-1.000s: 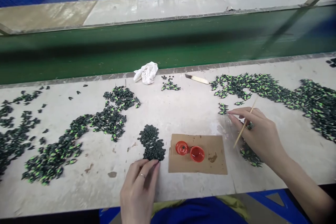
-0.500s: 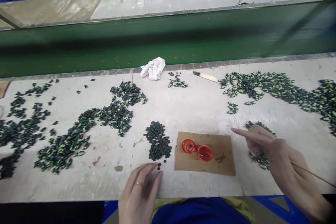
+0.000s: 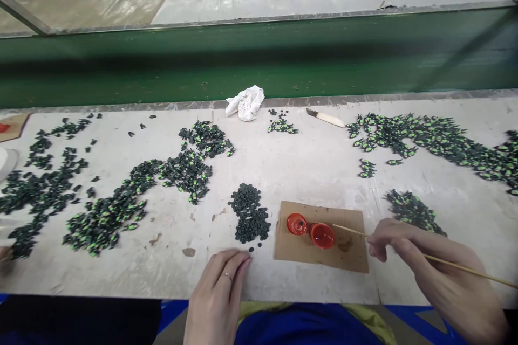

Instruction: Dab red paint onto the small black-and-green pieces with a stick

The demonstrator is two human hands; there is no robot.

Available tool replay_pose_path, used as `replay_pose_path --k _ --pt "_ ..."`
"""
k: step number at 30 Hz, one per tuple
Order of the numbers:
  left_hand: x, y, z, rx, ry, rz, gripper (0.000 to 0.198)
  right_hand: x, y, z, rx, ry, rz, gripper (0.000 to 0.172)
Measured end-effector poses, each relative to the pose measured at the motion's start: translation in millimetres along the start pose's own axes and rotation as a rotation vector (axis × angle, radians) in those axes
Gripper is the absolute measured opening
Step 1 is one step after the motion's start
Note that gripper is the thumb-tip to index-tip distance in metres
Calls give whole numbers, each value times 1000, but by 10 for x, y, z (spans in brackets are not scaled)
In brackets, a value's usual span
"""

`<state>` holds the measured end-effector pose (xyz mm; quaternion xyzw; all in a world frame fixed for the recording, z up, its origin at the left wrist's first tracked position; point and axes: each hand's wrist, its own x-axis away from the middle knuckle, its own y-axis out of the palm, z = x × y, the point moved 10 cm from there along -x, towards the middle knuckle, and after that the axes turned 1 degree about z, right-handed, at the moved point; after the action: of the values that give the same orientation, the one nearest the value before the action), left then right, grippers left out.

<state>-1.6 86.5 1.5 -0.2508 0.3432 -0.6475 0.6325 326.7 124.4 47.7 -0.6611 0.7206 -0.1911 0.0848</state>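
Observation:
Fingertips pinched together, my left hand [image 3: 220, 288] is down on the table with the edge of a small black disc just showing at the tips. In front of it lie a few loose discs [image 3: 251, 249] and a pile of small black discs [image 3: 251, 221]. My right hand [image 3: 424, 261] grips a thin wooden stick [image 3: 350, 230], its tip over the right rim of a small red cup [image 3: 322, 236] holding red liquid. A second red cup [image 3: 297, 224], with a dark speck inside, sits beside it on a cardboard piece [image 3: 319, 263].
Piles of small black-and-green pieces lie left [image 3: 105, 215] and right [image 3: 413, 210], with a long band [image 3: 445, 137] at the back right. A crumpled white tissue [image 3: 246, 103] and a brush [image 3: 326, 117] lie near the green belt [image 3: 243, 67]. Part of a hand [image 3: 5, 253] shows far left.
My right hand has come left and down, bringing the stick's tip to the red cup. My left fingers have closed together over a loose disc. The view has shifted slightly left.

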Motion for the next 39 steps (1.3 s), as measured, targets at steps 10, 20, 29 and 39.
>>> replay_pose_path --k 10,20,29,39 --pt "-78 -87 64 -120 71 -29 11 7 50 4 -17 -15 -43 21" --pt "-208 10 138 -138 204 -197 13 58 234 -254 121 -258 -28 37" --pt "-244 87 175 -268 360 -331 20 123 485 -291 210 -454 -62 26" --pt "-201 168 68 -368 350 -421 17 132 648 -288 218 -527 -127 24"
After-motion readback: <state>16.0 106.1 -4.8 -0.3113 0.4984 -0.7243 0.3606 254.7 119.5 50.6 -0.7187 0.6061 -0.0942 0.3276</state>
